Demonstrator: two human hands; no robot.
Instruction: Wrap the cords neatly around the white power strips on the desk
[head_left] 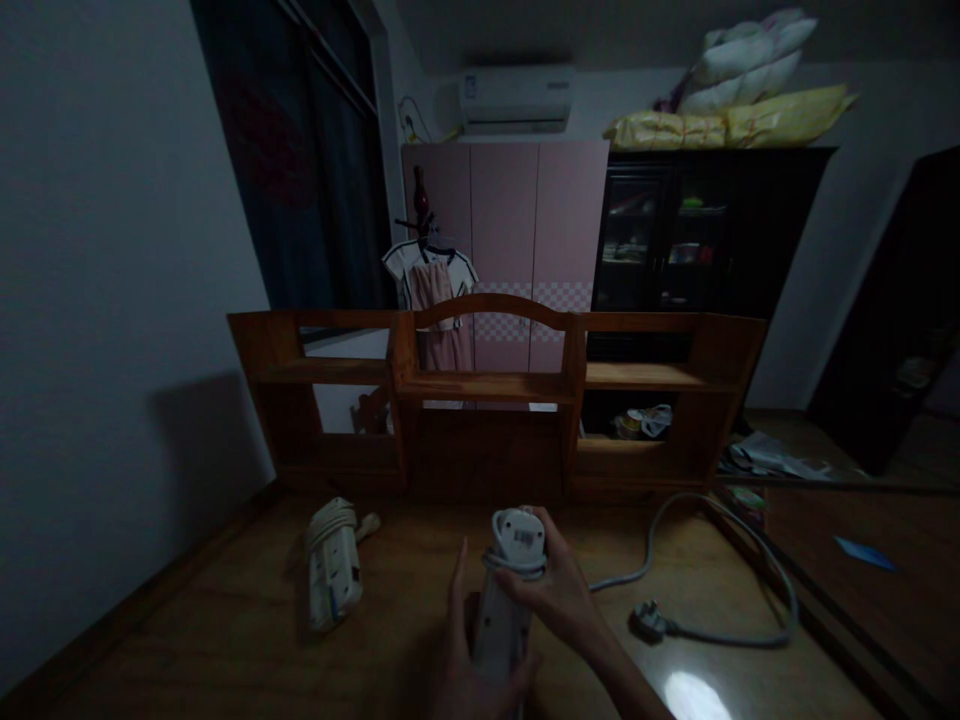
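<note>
A white power strip (495, 625) is held up over the tabletop, its underside with a barcode label toward me. Its grey cord (517, 568) is looped around the far end. My left hand (461, 660) is closed around the lower body of the strip, one finger stretched along its side. At the far end, my right hand (559, 590) grips the strip and the wrapped cord. From there the loose cord curves right over the table to a dark three-pin plug (649, 622). On the left lies a second white power strip (334, 570), its cord wound round it.
A wooden shelf unit (487, 385) stands along the back of the wooden table (225, 620). A wall (112, 400) borders the left side. Past the right edge lie papers (772, 455) and a blue sheet (864, 552). The room is dim.
</note>
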